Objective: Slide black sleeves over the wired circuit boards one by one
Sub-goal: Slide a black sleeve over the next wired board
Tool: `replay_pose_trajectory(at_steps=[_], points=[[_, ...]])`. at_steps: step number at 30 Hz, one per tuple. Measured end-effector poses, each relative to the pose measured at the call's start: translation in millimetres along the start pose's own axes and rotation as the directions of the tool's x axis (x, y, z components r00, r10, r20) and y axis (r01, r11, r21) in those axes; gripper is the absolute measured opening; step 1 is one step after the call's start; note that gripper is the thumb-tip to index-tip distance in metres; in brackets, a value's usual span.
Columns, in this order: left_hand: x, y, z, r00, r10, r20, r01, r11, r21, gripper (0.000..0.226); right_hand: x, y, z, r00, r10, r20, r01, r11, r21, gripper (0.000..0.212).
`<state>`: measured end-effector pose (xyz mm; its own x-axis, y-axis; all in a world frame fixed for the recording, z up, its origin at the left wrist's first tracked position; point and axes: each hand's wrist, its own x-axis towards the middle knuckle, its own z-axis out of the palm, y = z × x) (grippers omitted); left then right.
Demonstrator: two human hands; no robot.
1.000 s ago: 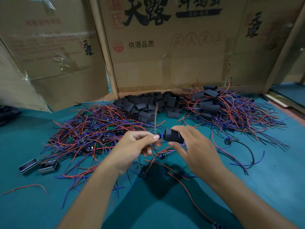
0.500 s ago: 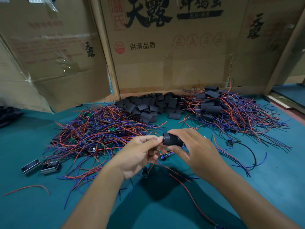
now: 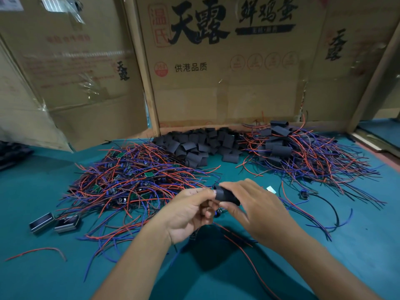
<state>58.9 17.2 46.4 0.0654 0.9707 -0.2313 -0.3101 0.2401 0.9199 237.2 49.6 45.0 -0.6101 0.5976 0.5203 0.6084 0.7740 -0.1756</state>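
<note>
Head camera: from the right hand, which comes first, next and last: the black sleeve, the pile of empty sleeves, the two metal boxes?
From the right hand:
1. Black sleeve, in its grip.
2. Pile of empty sleeves, farther back, middle of the table.
3. Two metal boxes, far left.

Assembly workbench: wired boards (image 3: 138,180) heaped (cardboard (image 3: 227,83) behind)
</note>
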Motion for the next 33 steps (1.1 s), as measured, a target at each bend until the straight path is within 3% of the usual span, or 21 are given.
replay_pose_trajectory(at_steps=[13, 16, 19, 20, 21, 22, 23, 24, 25, 26, 29, 32, 33], points=[[1.3, 0.0, 0.0, 0.988, -0.137, -0.065, 0.136, 0.991, -0.012, 0.021, 0.2, -11.5, 0.4, 0.999, -0.052, 0.009, 0.053, 0.978, -0.203, 0.046], [2.0, -2.1, 0.1, 0.992, -0.116, -0.047, 0.115, 0.993, -0.017, 0.016, 4.2, -8.4, -1.6, 0.994, -0.067, 0.083, 0.087, 0.96, -0.265, 0.038], [5.7, -4.1, 1.9, 0.997, -0.074, -0.01, 0.072, 0.986, -0.152, 0.014, 15.3, 5.1, -8.7, 0.975, 0.067, 0.211, -0.002, 0.956, -0.294, 0.036], [7.7, -4.6, 1.3, 0.997, -0.025, -0.067, 0.014, 0.988, -0.157, 0.017, 20.4, 13.5, -12.5, 0.977, 0.088, 0.192, -0.025, 0.951, -0.308, 0.034], [10.7, -6.4, -0.9, 0.981, 0.092, -0.168, -0.102, 0.994, -0.049, 0.021, 27.8, 23.2, -17.1, 0.983, 0.089, 0.158, -0.031, 0.941, -0.337, 0.033], [14.0, -9.8, -4.9, 0.924, 0.289, -0.252, -0.241, 0.949, 0.205, 0.025, 38.8, 34.7, -21.8, 0.989, 0.075, 0.131, -0.016, 0.917, -0.4, 0.034], [17.5, -14.4, -9.9, 0.821, 0.523, -0.228, -0.334, 0.765, 0.551, 0.028, 50.9, 47.2, -26.6, 0.993, 0.057, 0.107, 0.0, 0.885, -0.466, 0.036], [20.8, -19.6, -15.0, 0.714, 0.695, -0.085, -0.347, 0.457, 0.819, 0.029, 64.8, 60.7, -32.0, 0.998, 0.036, 0.059, -0.001, 0.862, -0.507, 0.037], [22.6, -23.4, -18.4, 0.645, 0.761, 0.07, -0.313, 0.18, 0.933, 0.027, 79.0, 75.8, -37.3, 1.0, 0.013, -0.008, -0.016, 0.855, -0.519, 0.035], [22.8, -24.2, -19.8, 0.613, 0.772, 0.168, -0.292, 0.023, 0.956, 0.025, 93.2, 91.8, -43.1, 0.997, -0.003, -0.079, -0.039, 0.851, -0.523, 0.032], [26.3, -24.8, -20.4, 0.541, 0.791, 0.286, -0.281, -0.151, 0.948, 0.022, 128.6, 138.9, -59.1, 0.991, 0.107, -0.087, -0.137, 0.807, -0.574, 0.03], [29.8, -22.4, -21.0, 0.457, 0.825, 0.333, -0.27, -0.228, 0.936, 0.022, 150.3, 166.9, -59.3, 0.939, 0.343, -0.004, -0.26, 0.705, -0.659, 0.039], [29.4, -21.2, -21.6, 0.446, 0.83, 0.335, -0.261, -0.237, 0.936, 0.022, 156.4, 167.3, -52.4, 0.928, 0.371, 0.027, -0.274, 0.731, -0.624, 0.041]])
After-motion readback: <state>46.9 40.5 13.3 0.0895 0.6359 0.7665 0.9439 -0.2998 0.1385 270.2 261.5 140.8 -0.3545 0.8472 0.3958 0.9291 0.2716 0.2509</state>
